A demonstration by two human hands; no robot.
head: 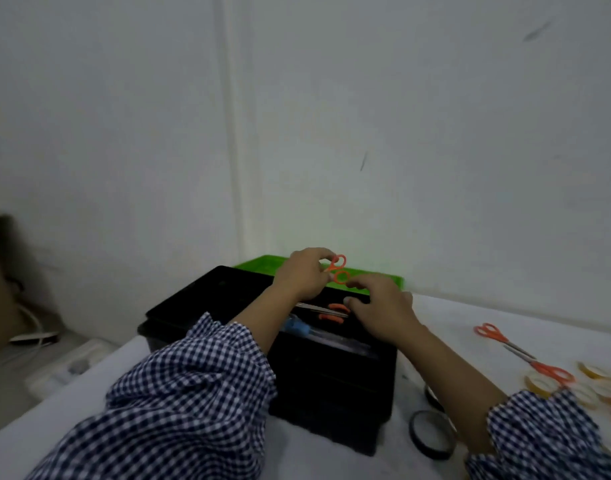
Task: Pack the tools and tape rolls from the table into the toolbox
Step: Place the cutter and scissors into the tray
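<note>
While orange scissors (338, 270) are being pinched by the left hand (302, 273) over the toolbox (331, 379) — whether the right hand (380, 310) is grasping cannot be told — packed tools (326, 311) are lying inside; two scissors (491, 332) and tape rolls (539, 386) are waiting on the counter (453, 313), right.

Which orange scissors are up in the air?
The scissors the left hand pinches above the black toolbox. One pair lies inside it, two pairs lie on the table.
</note>
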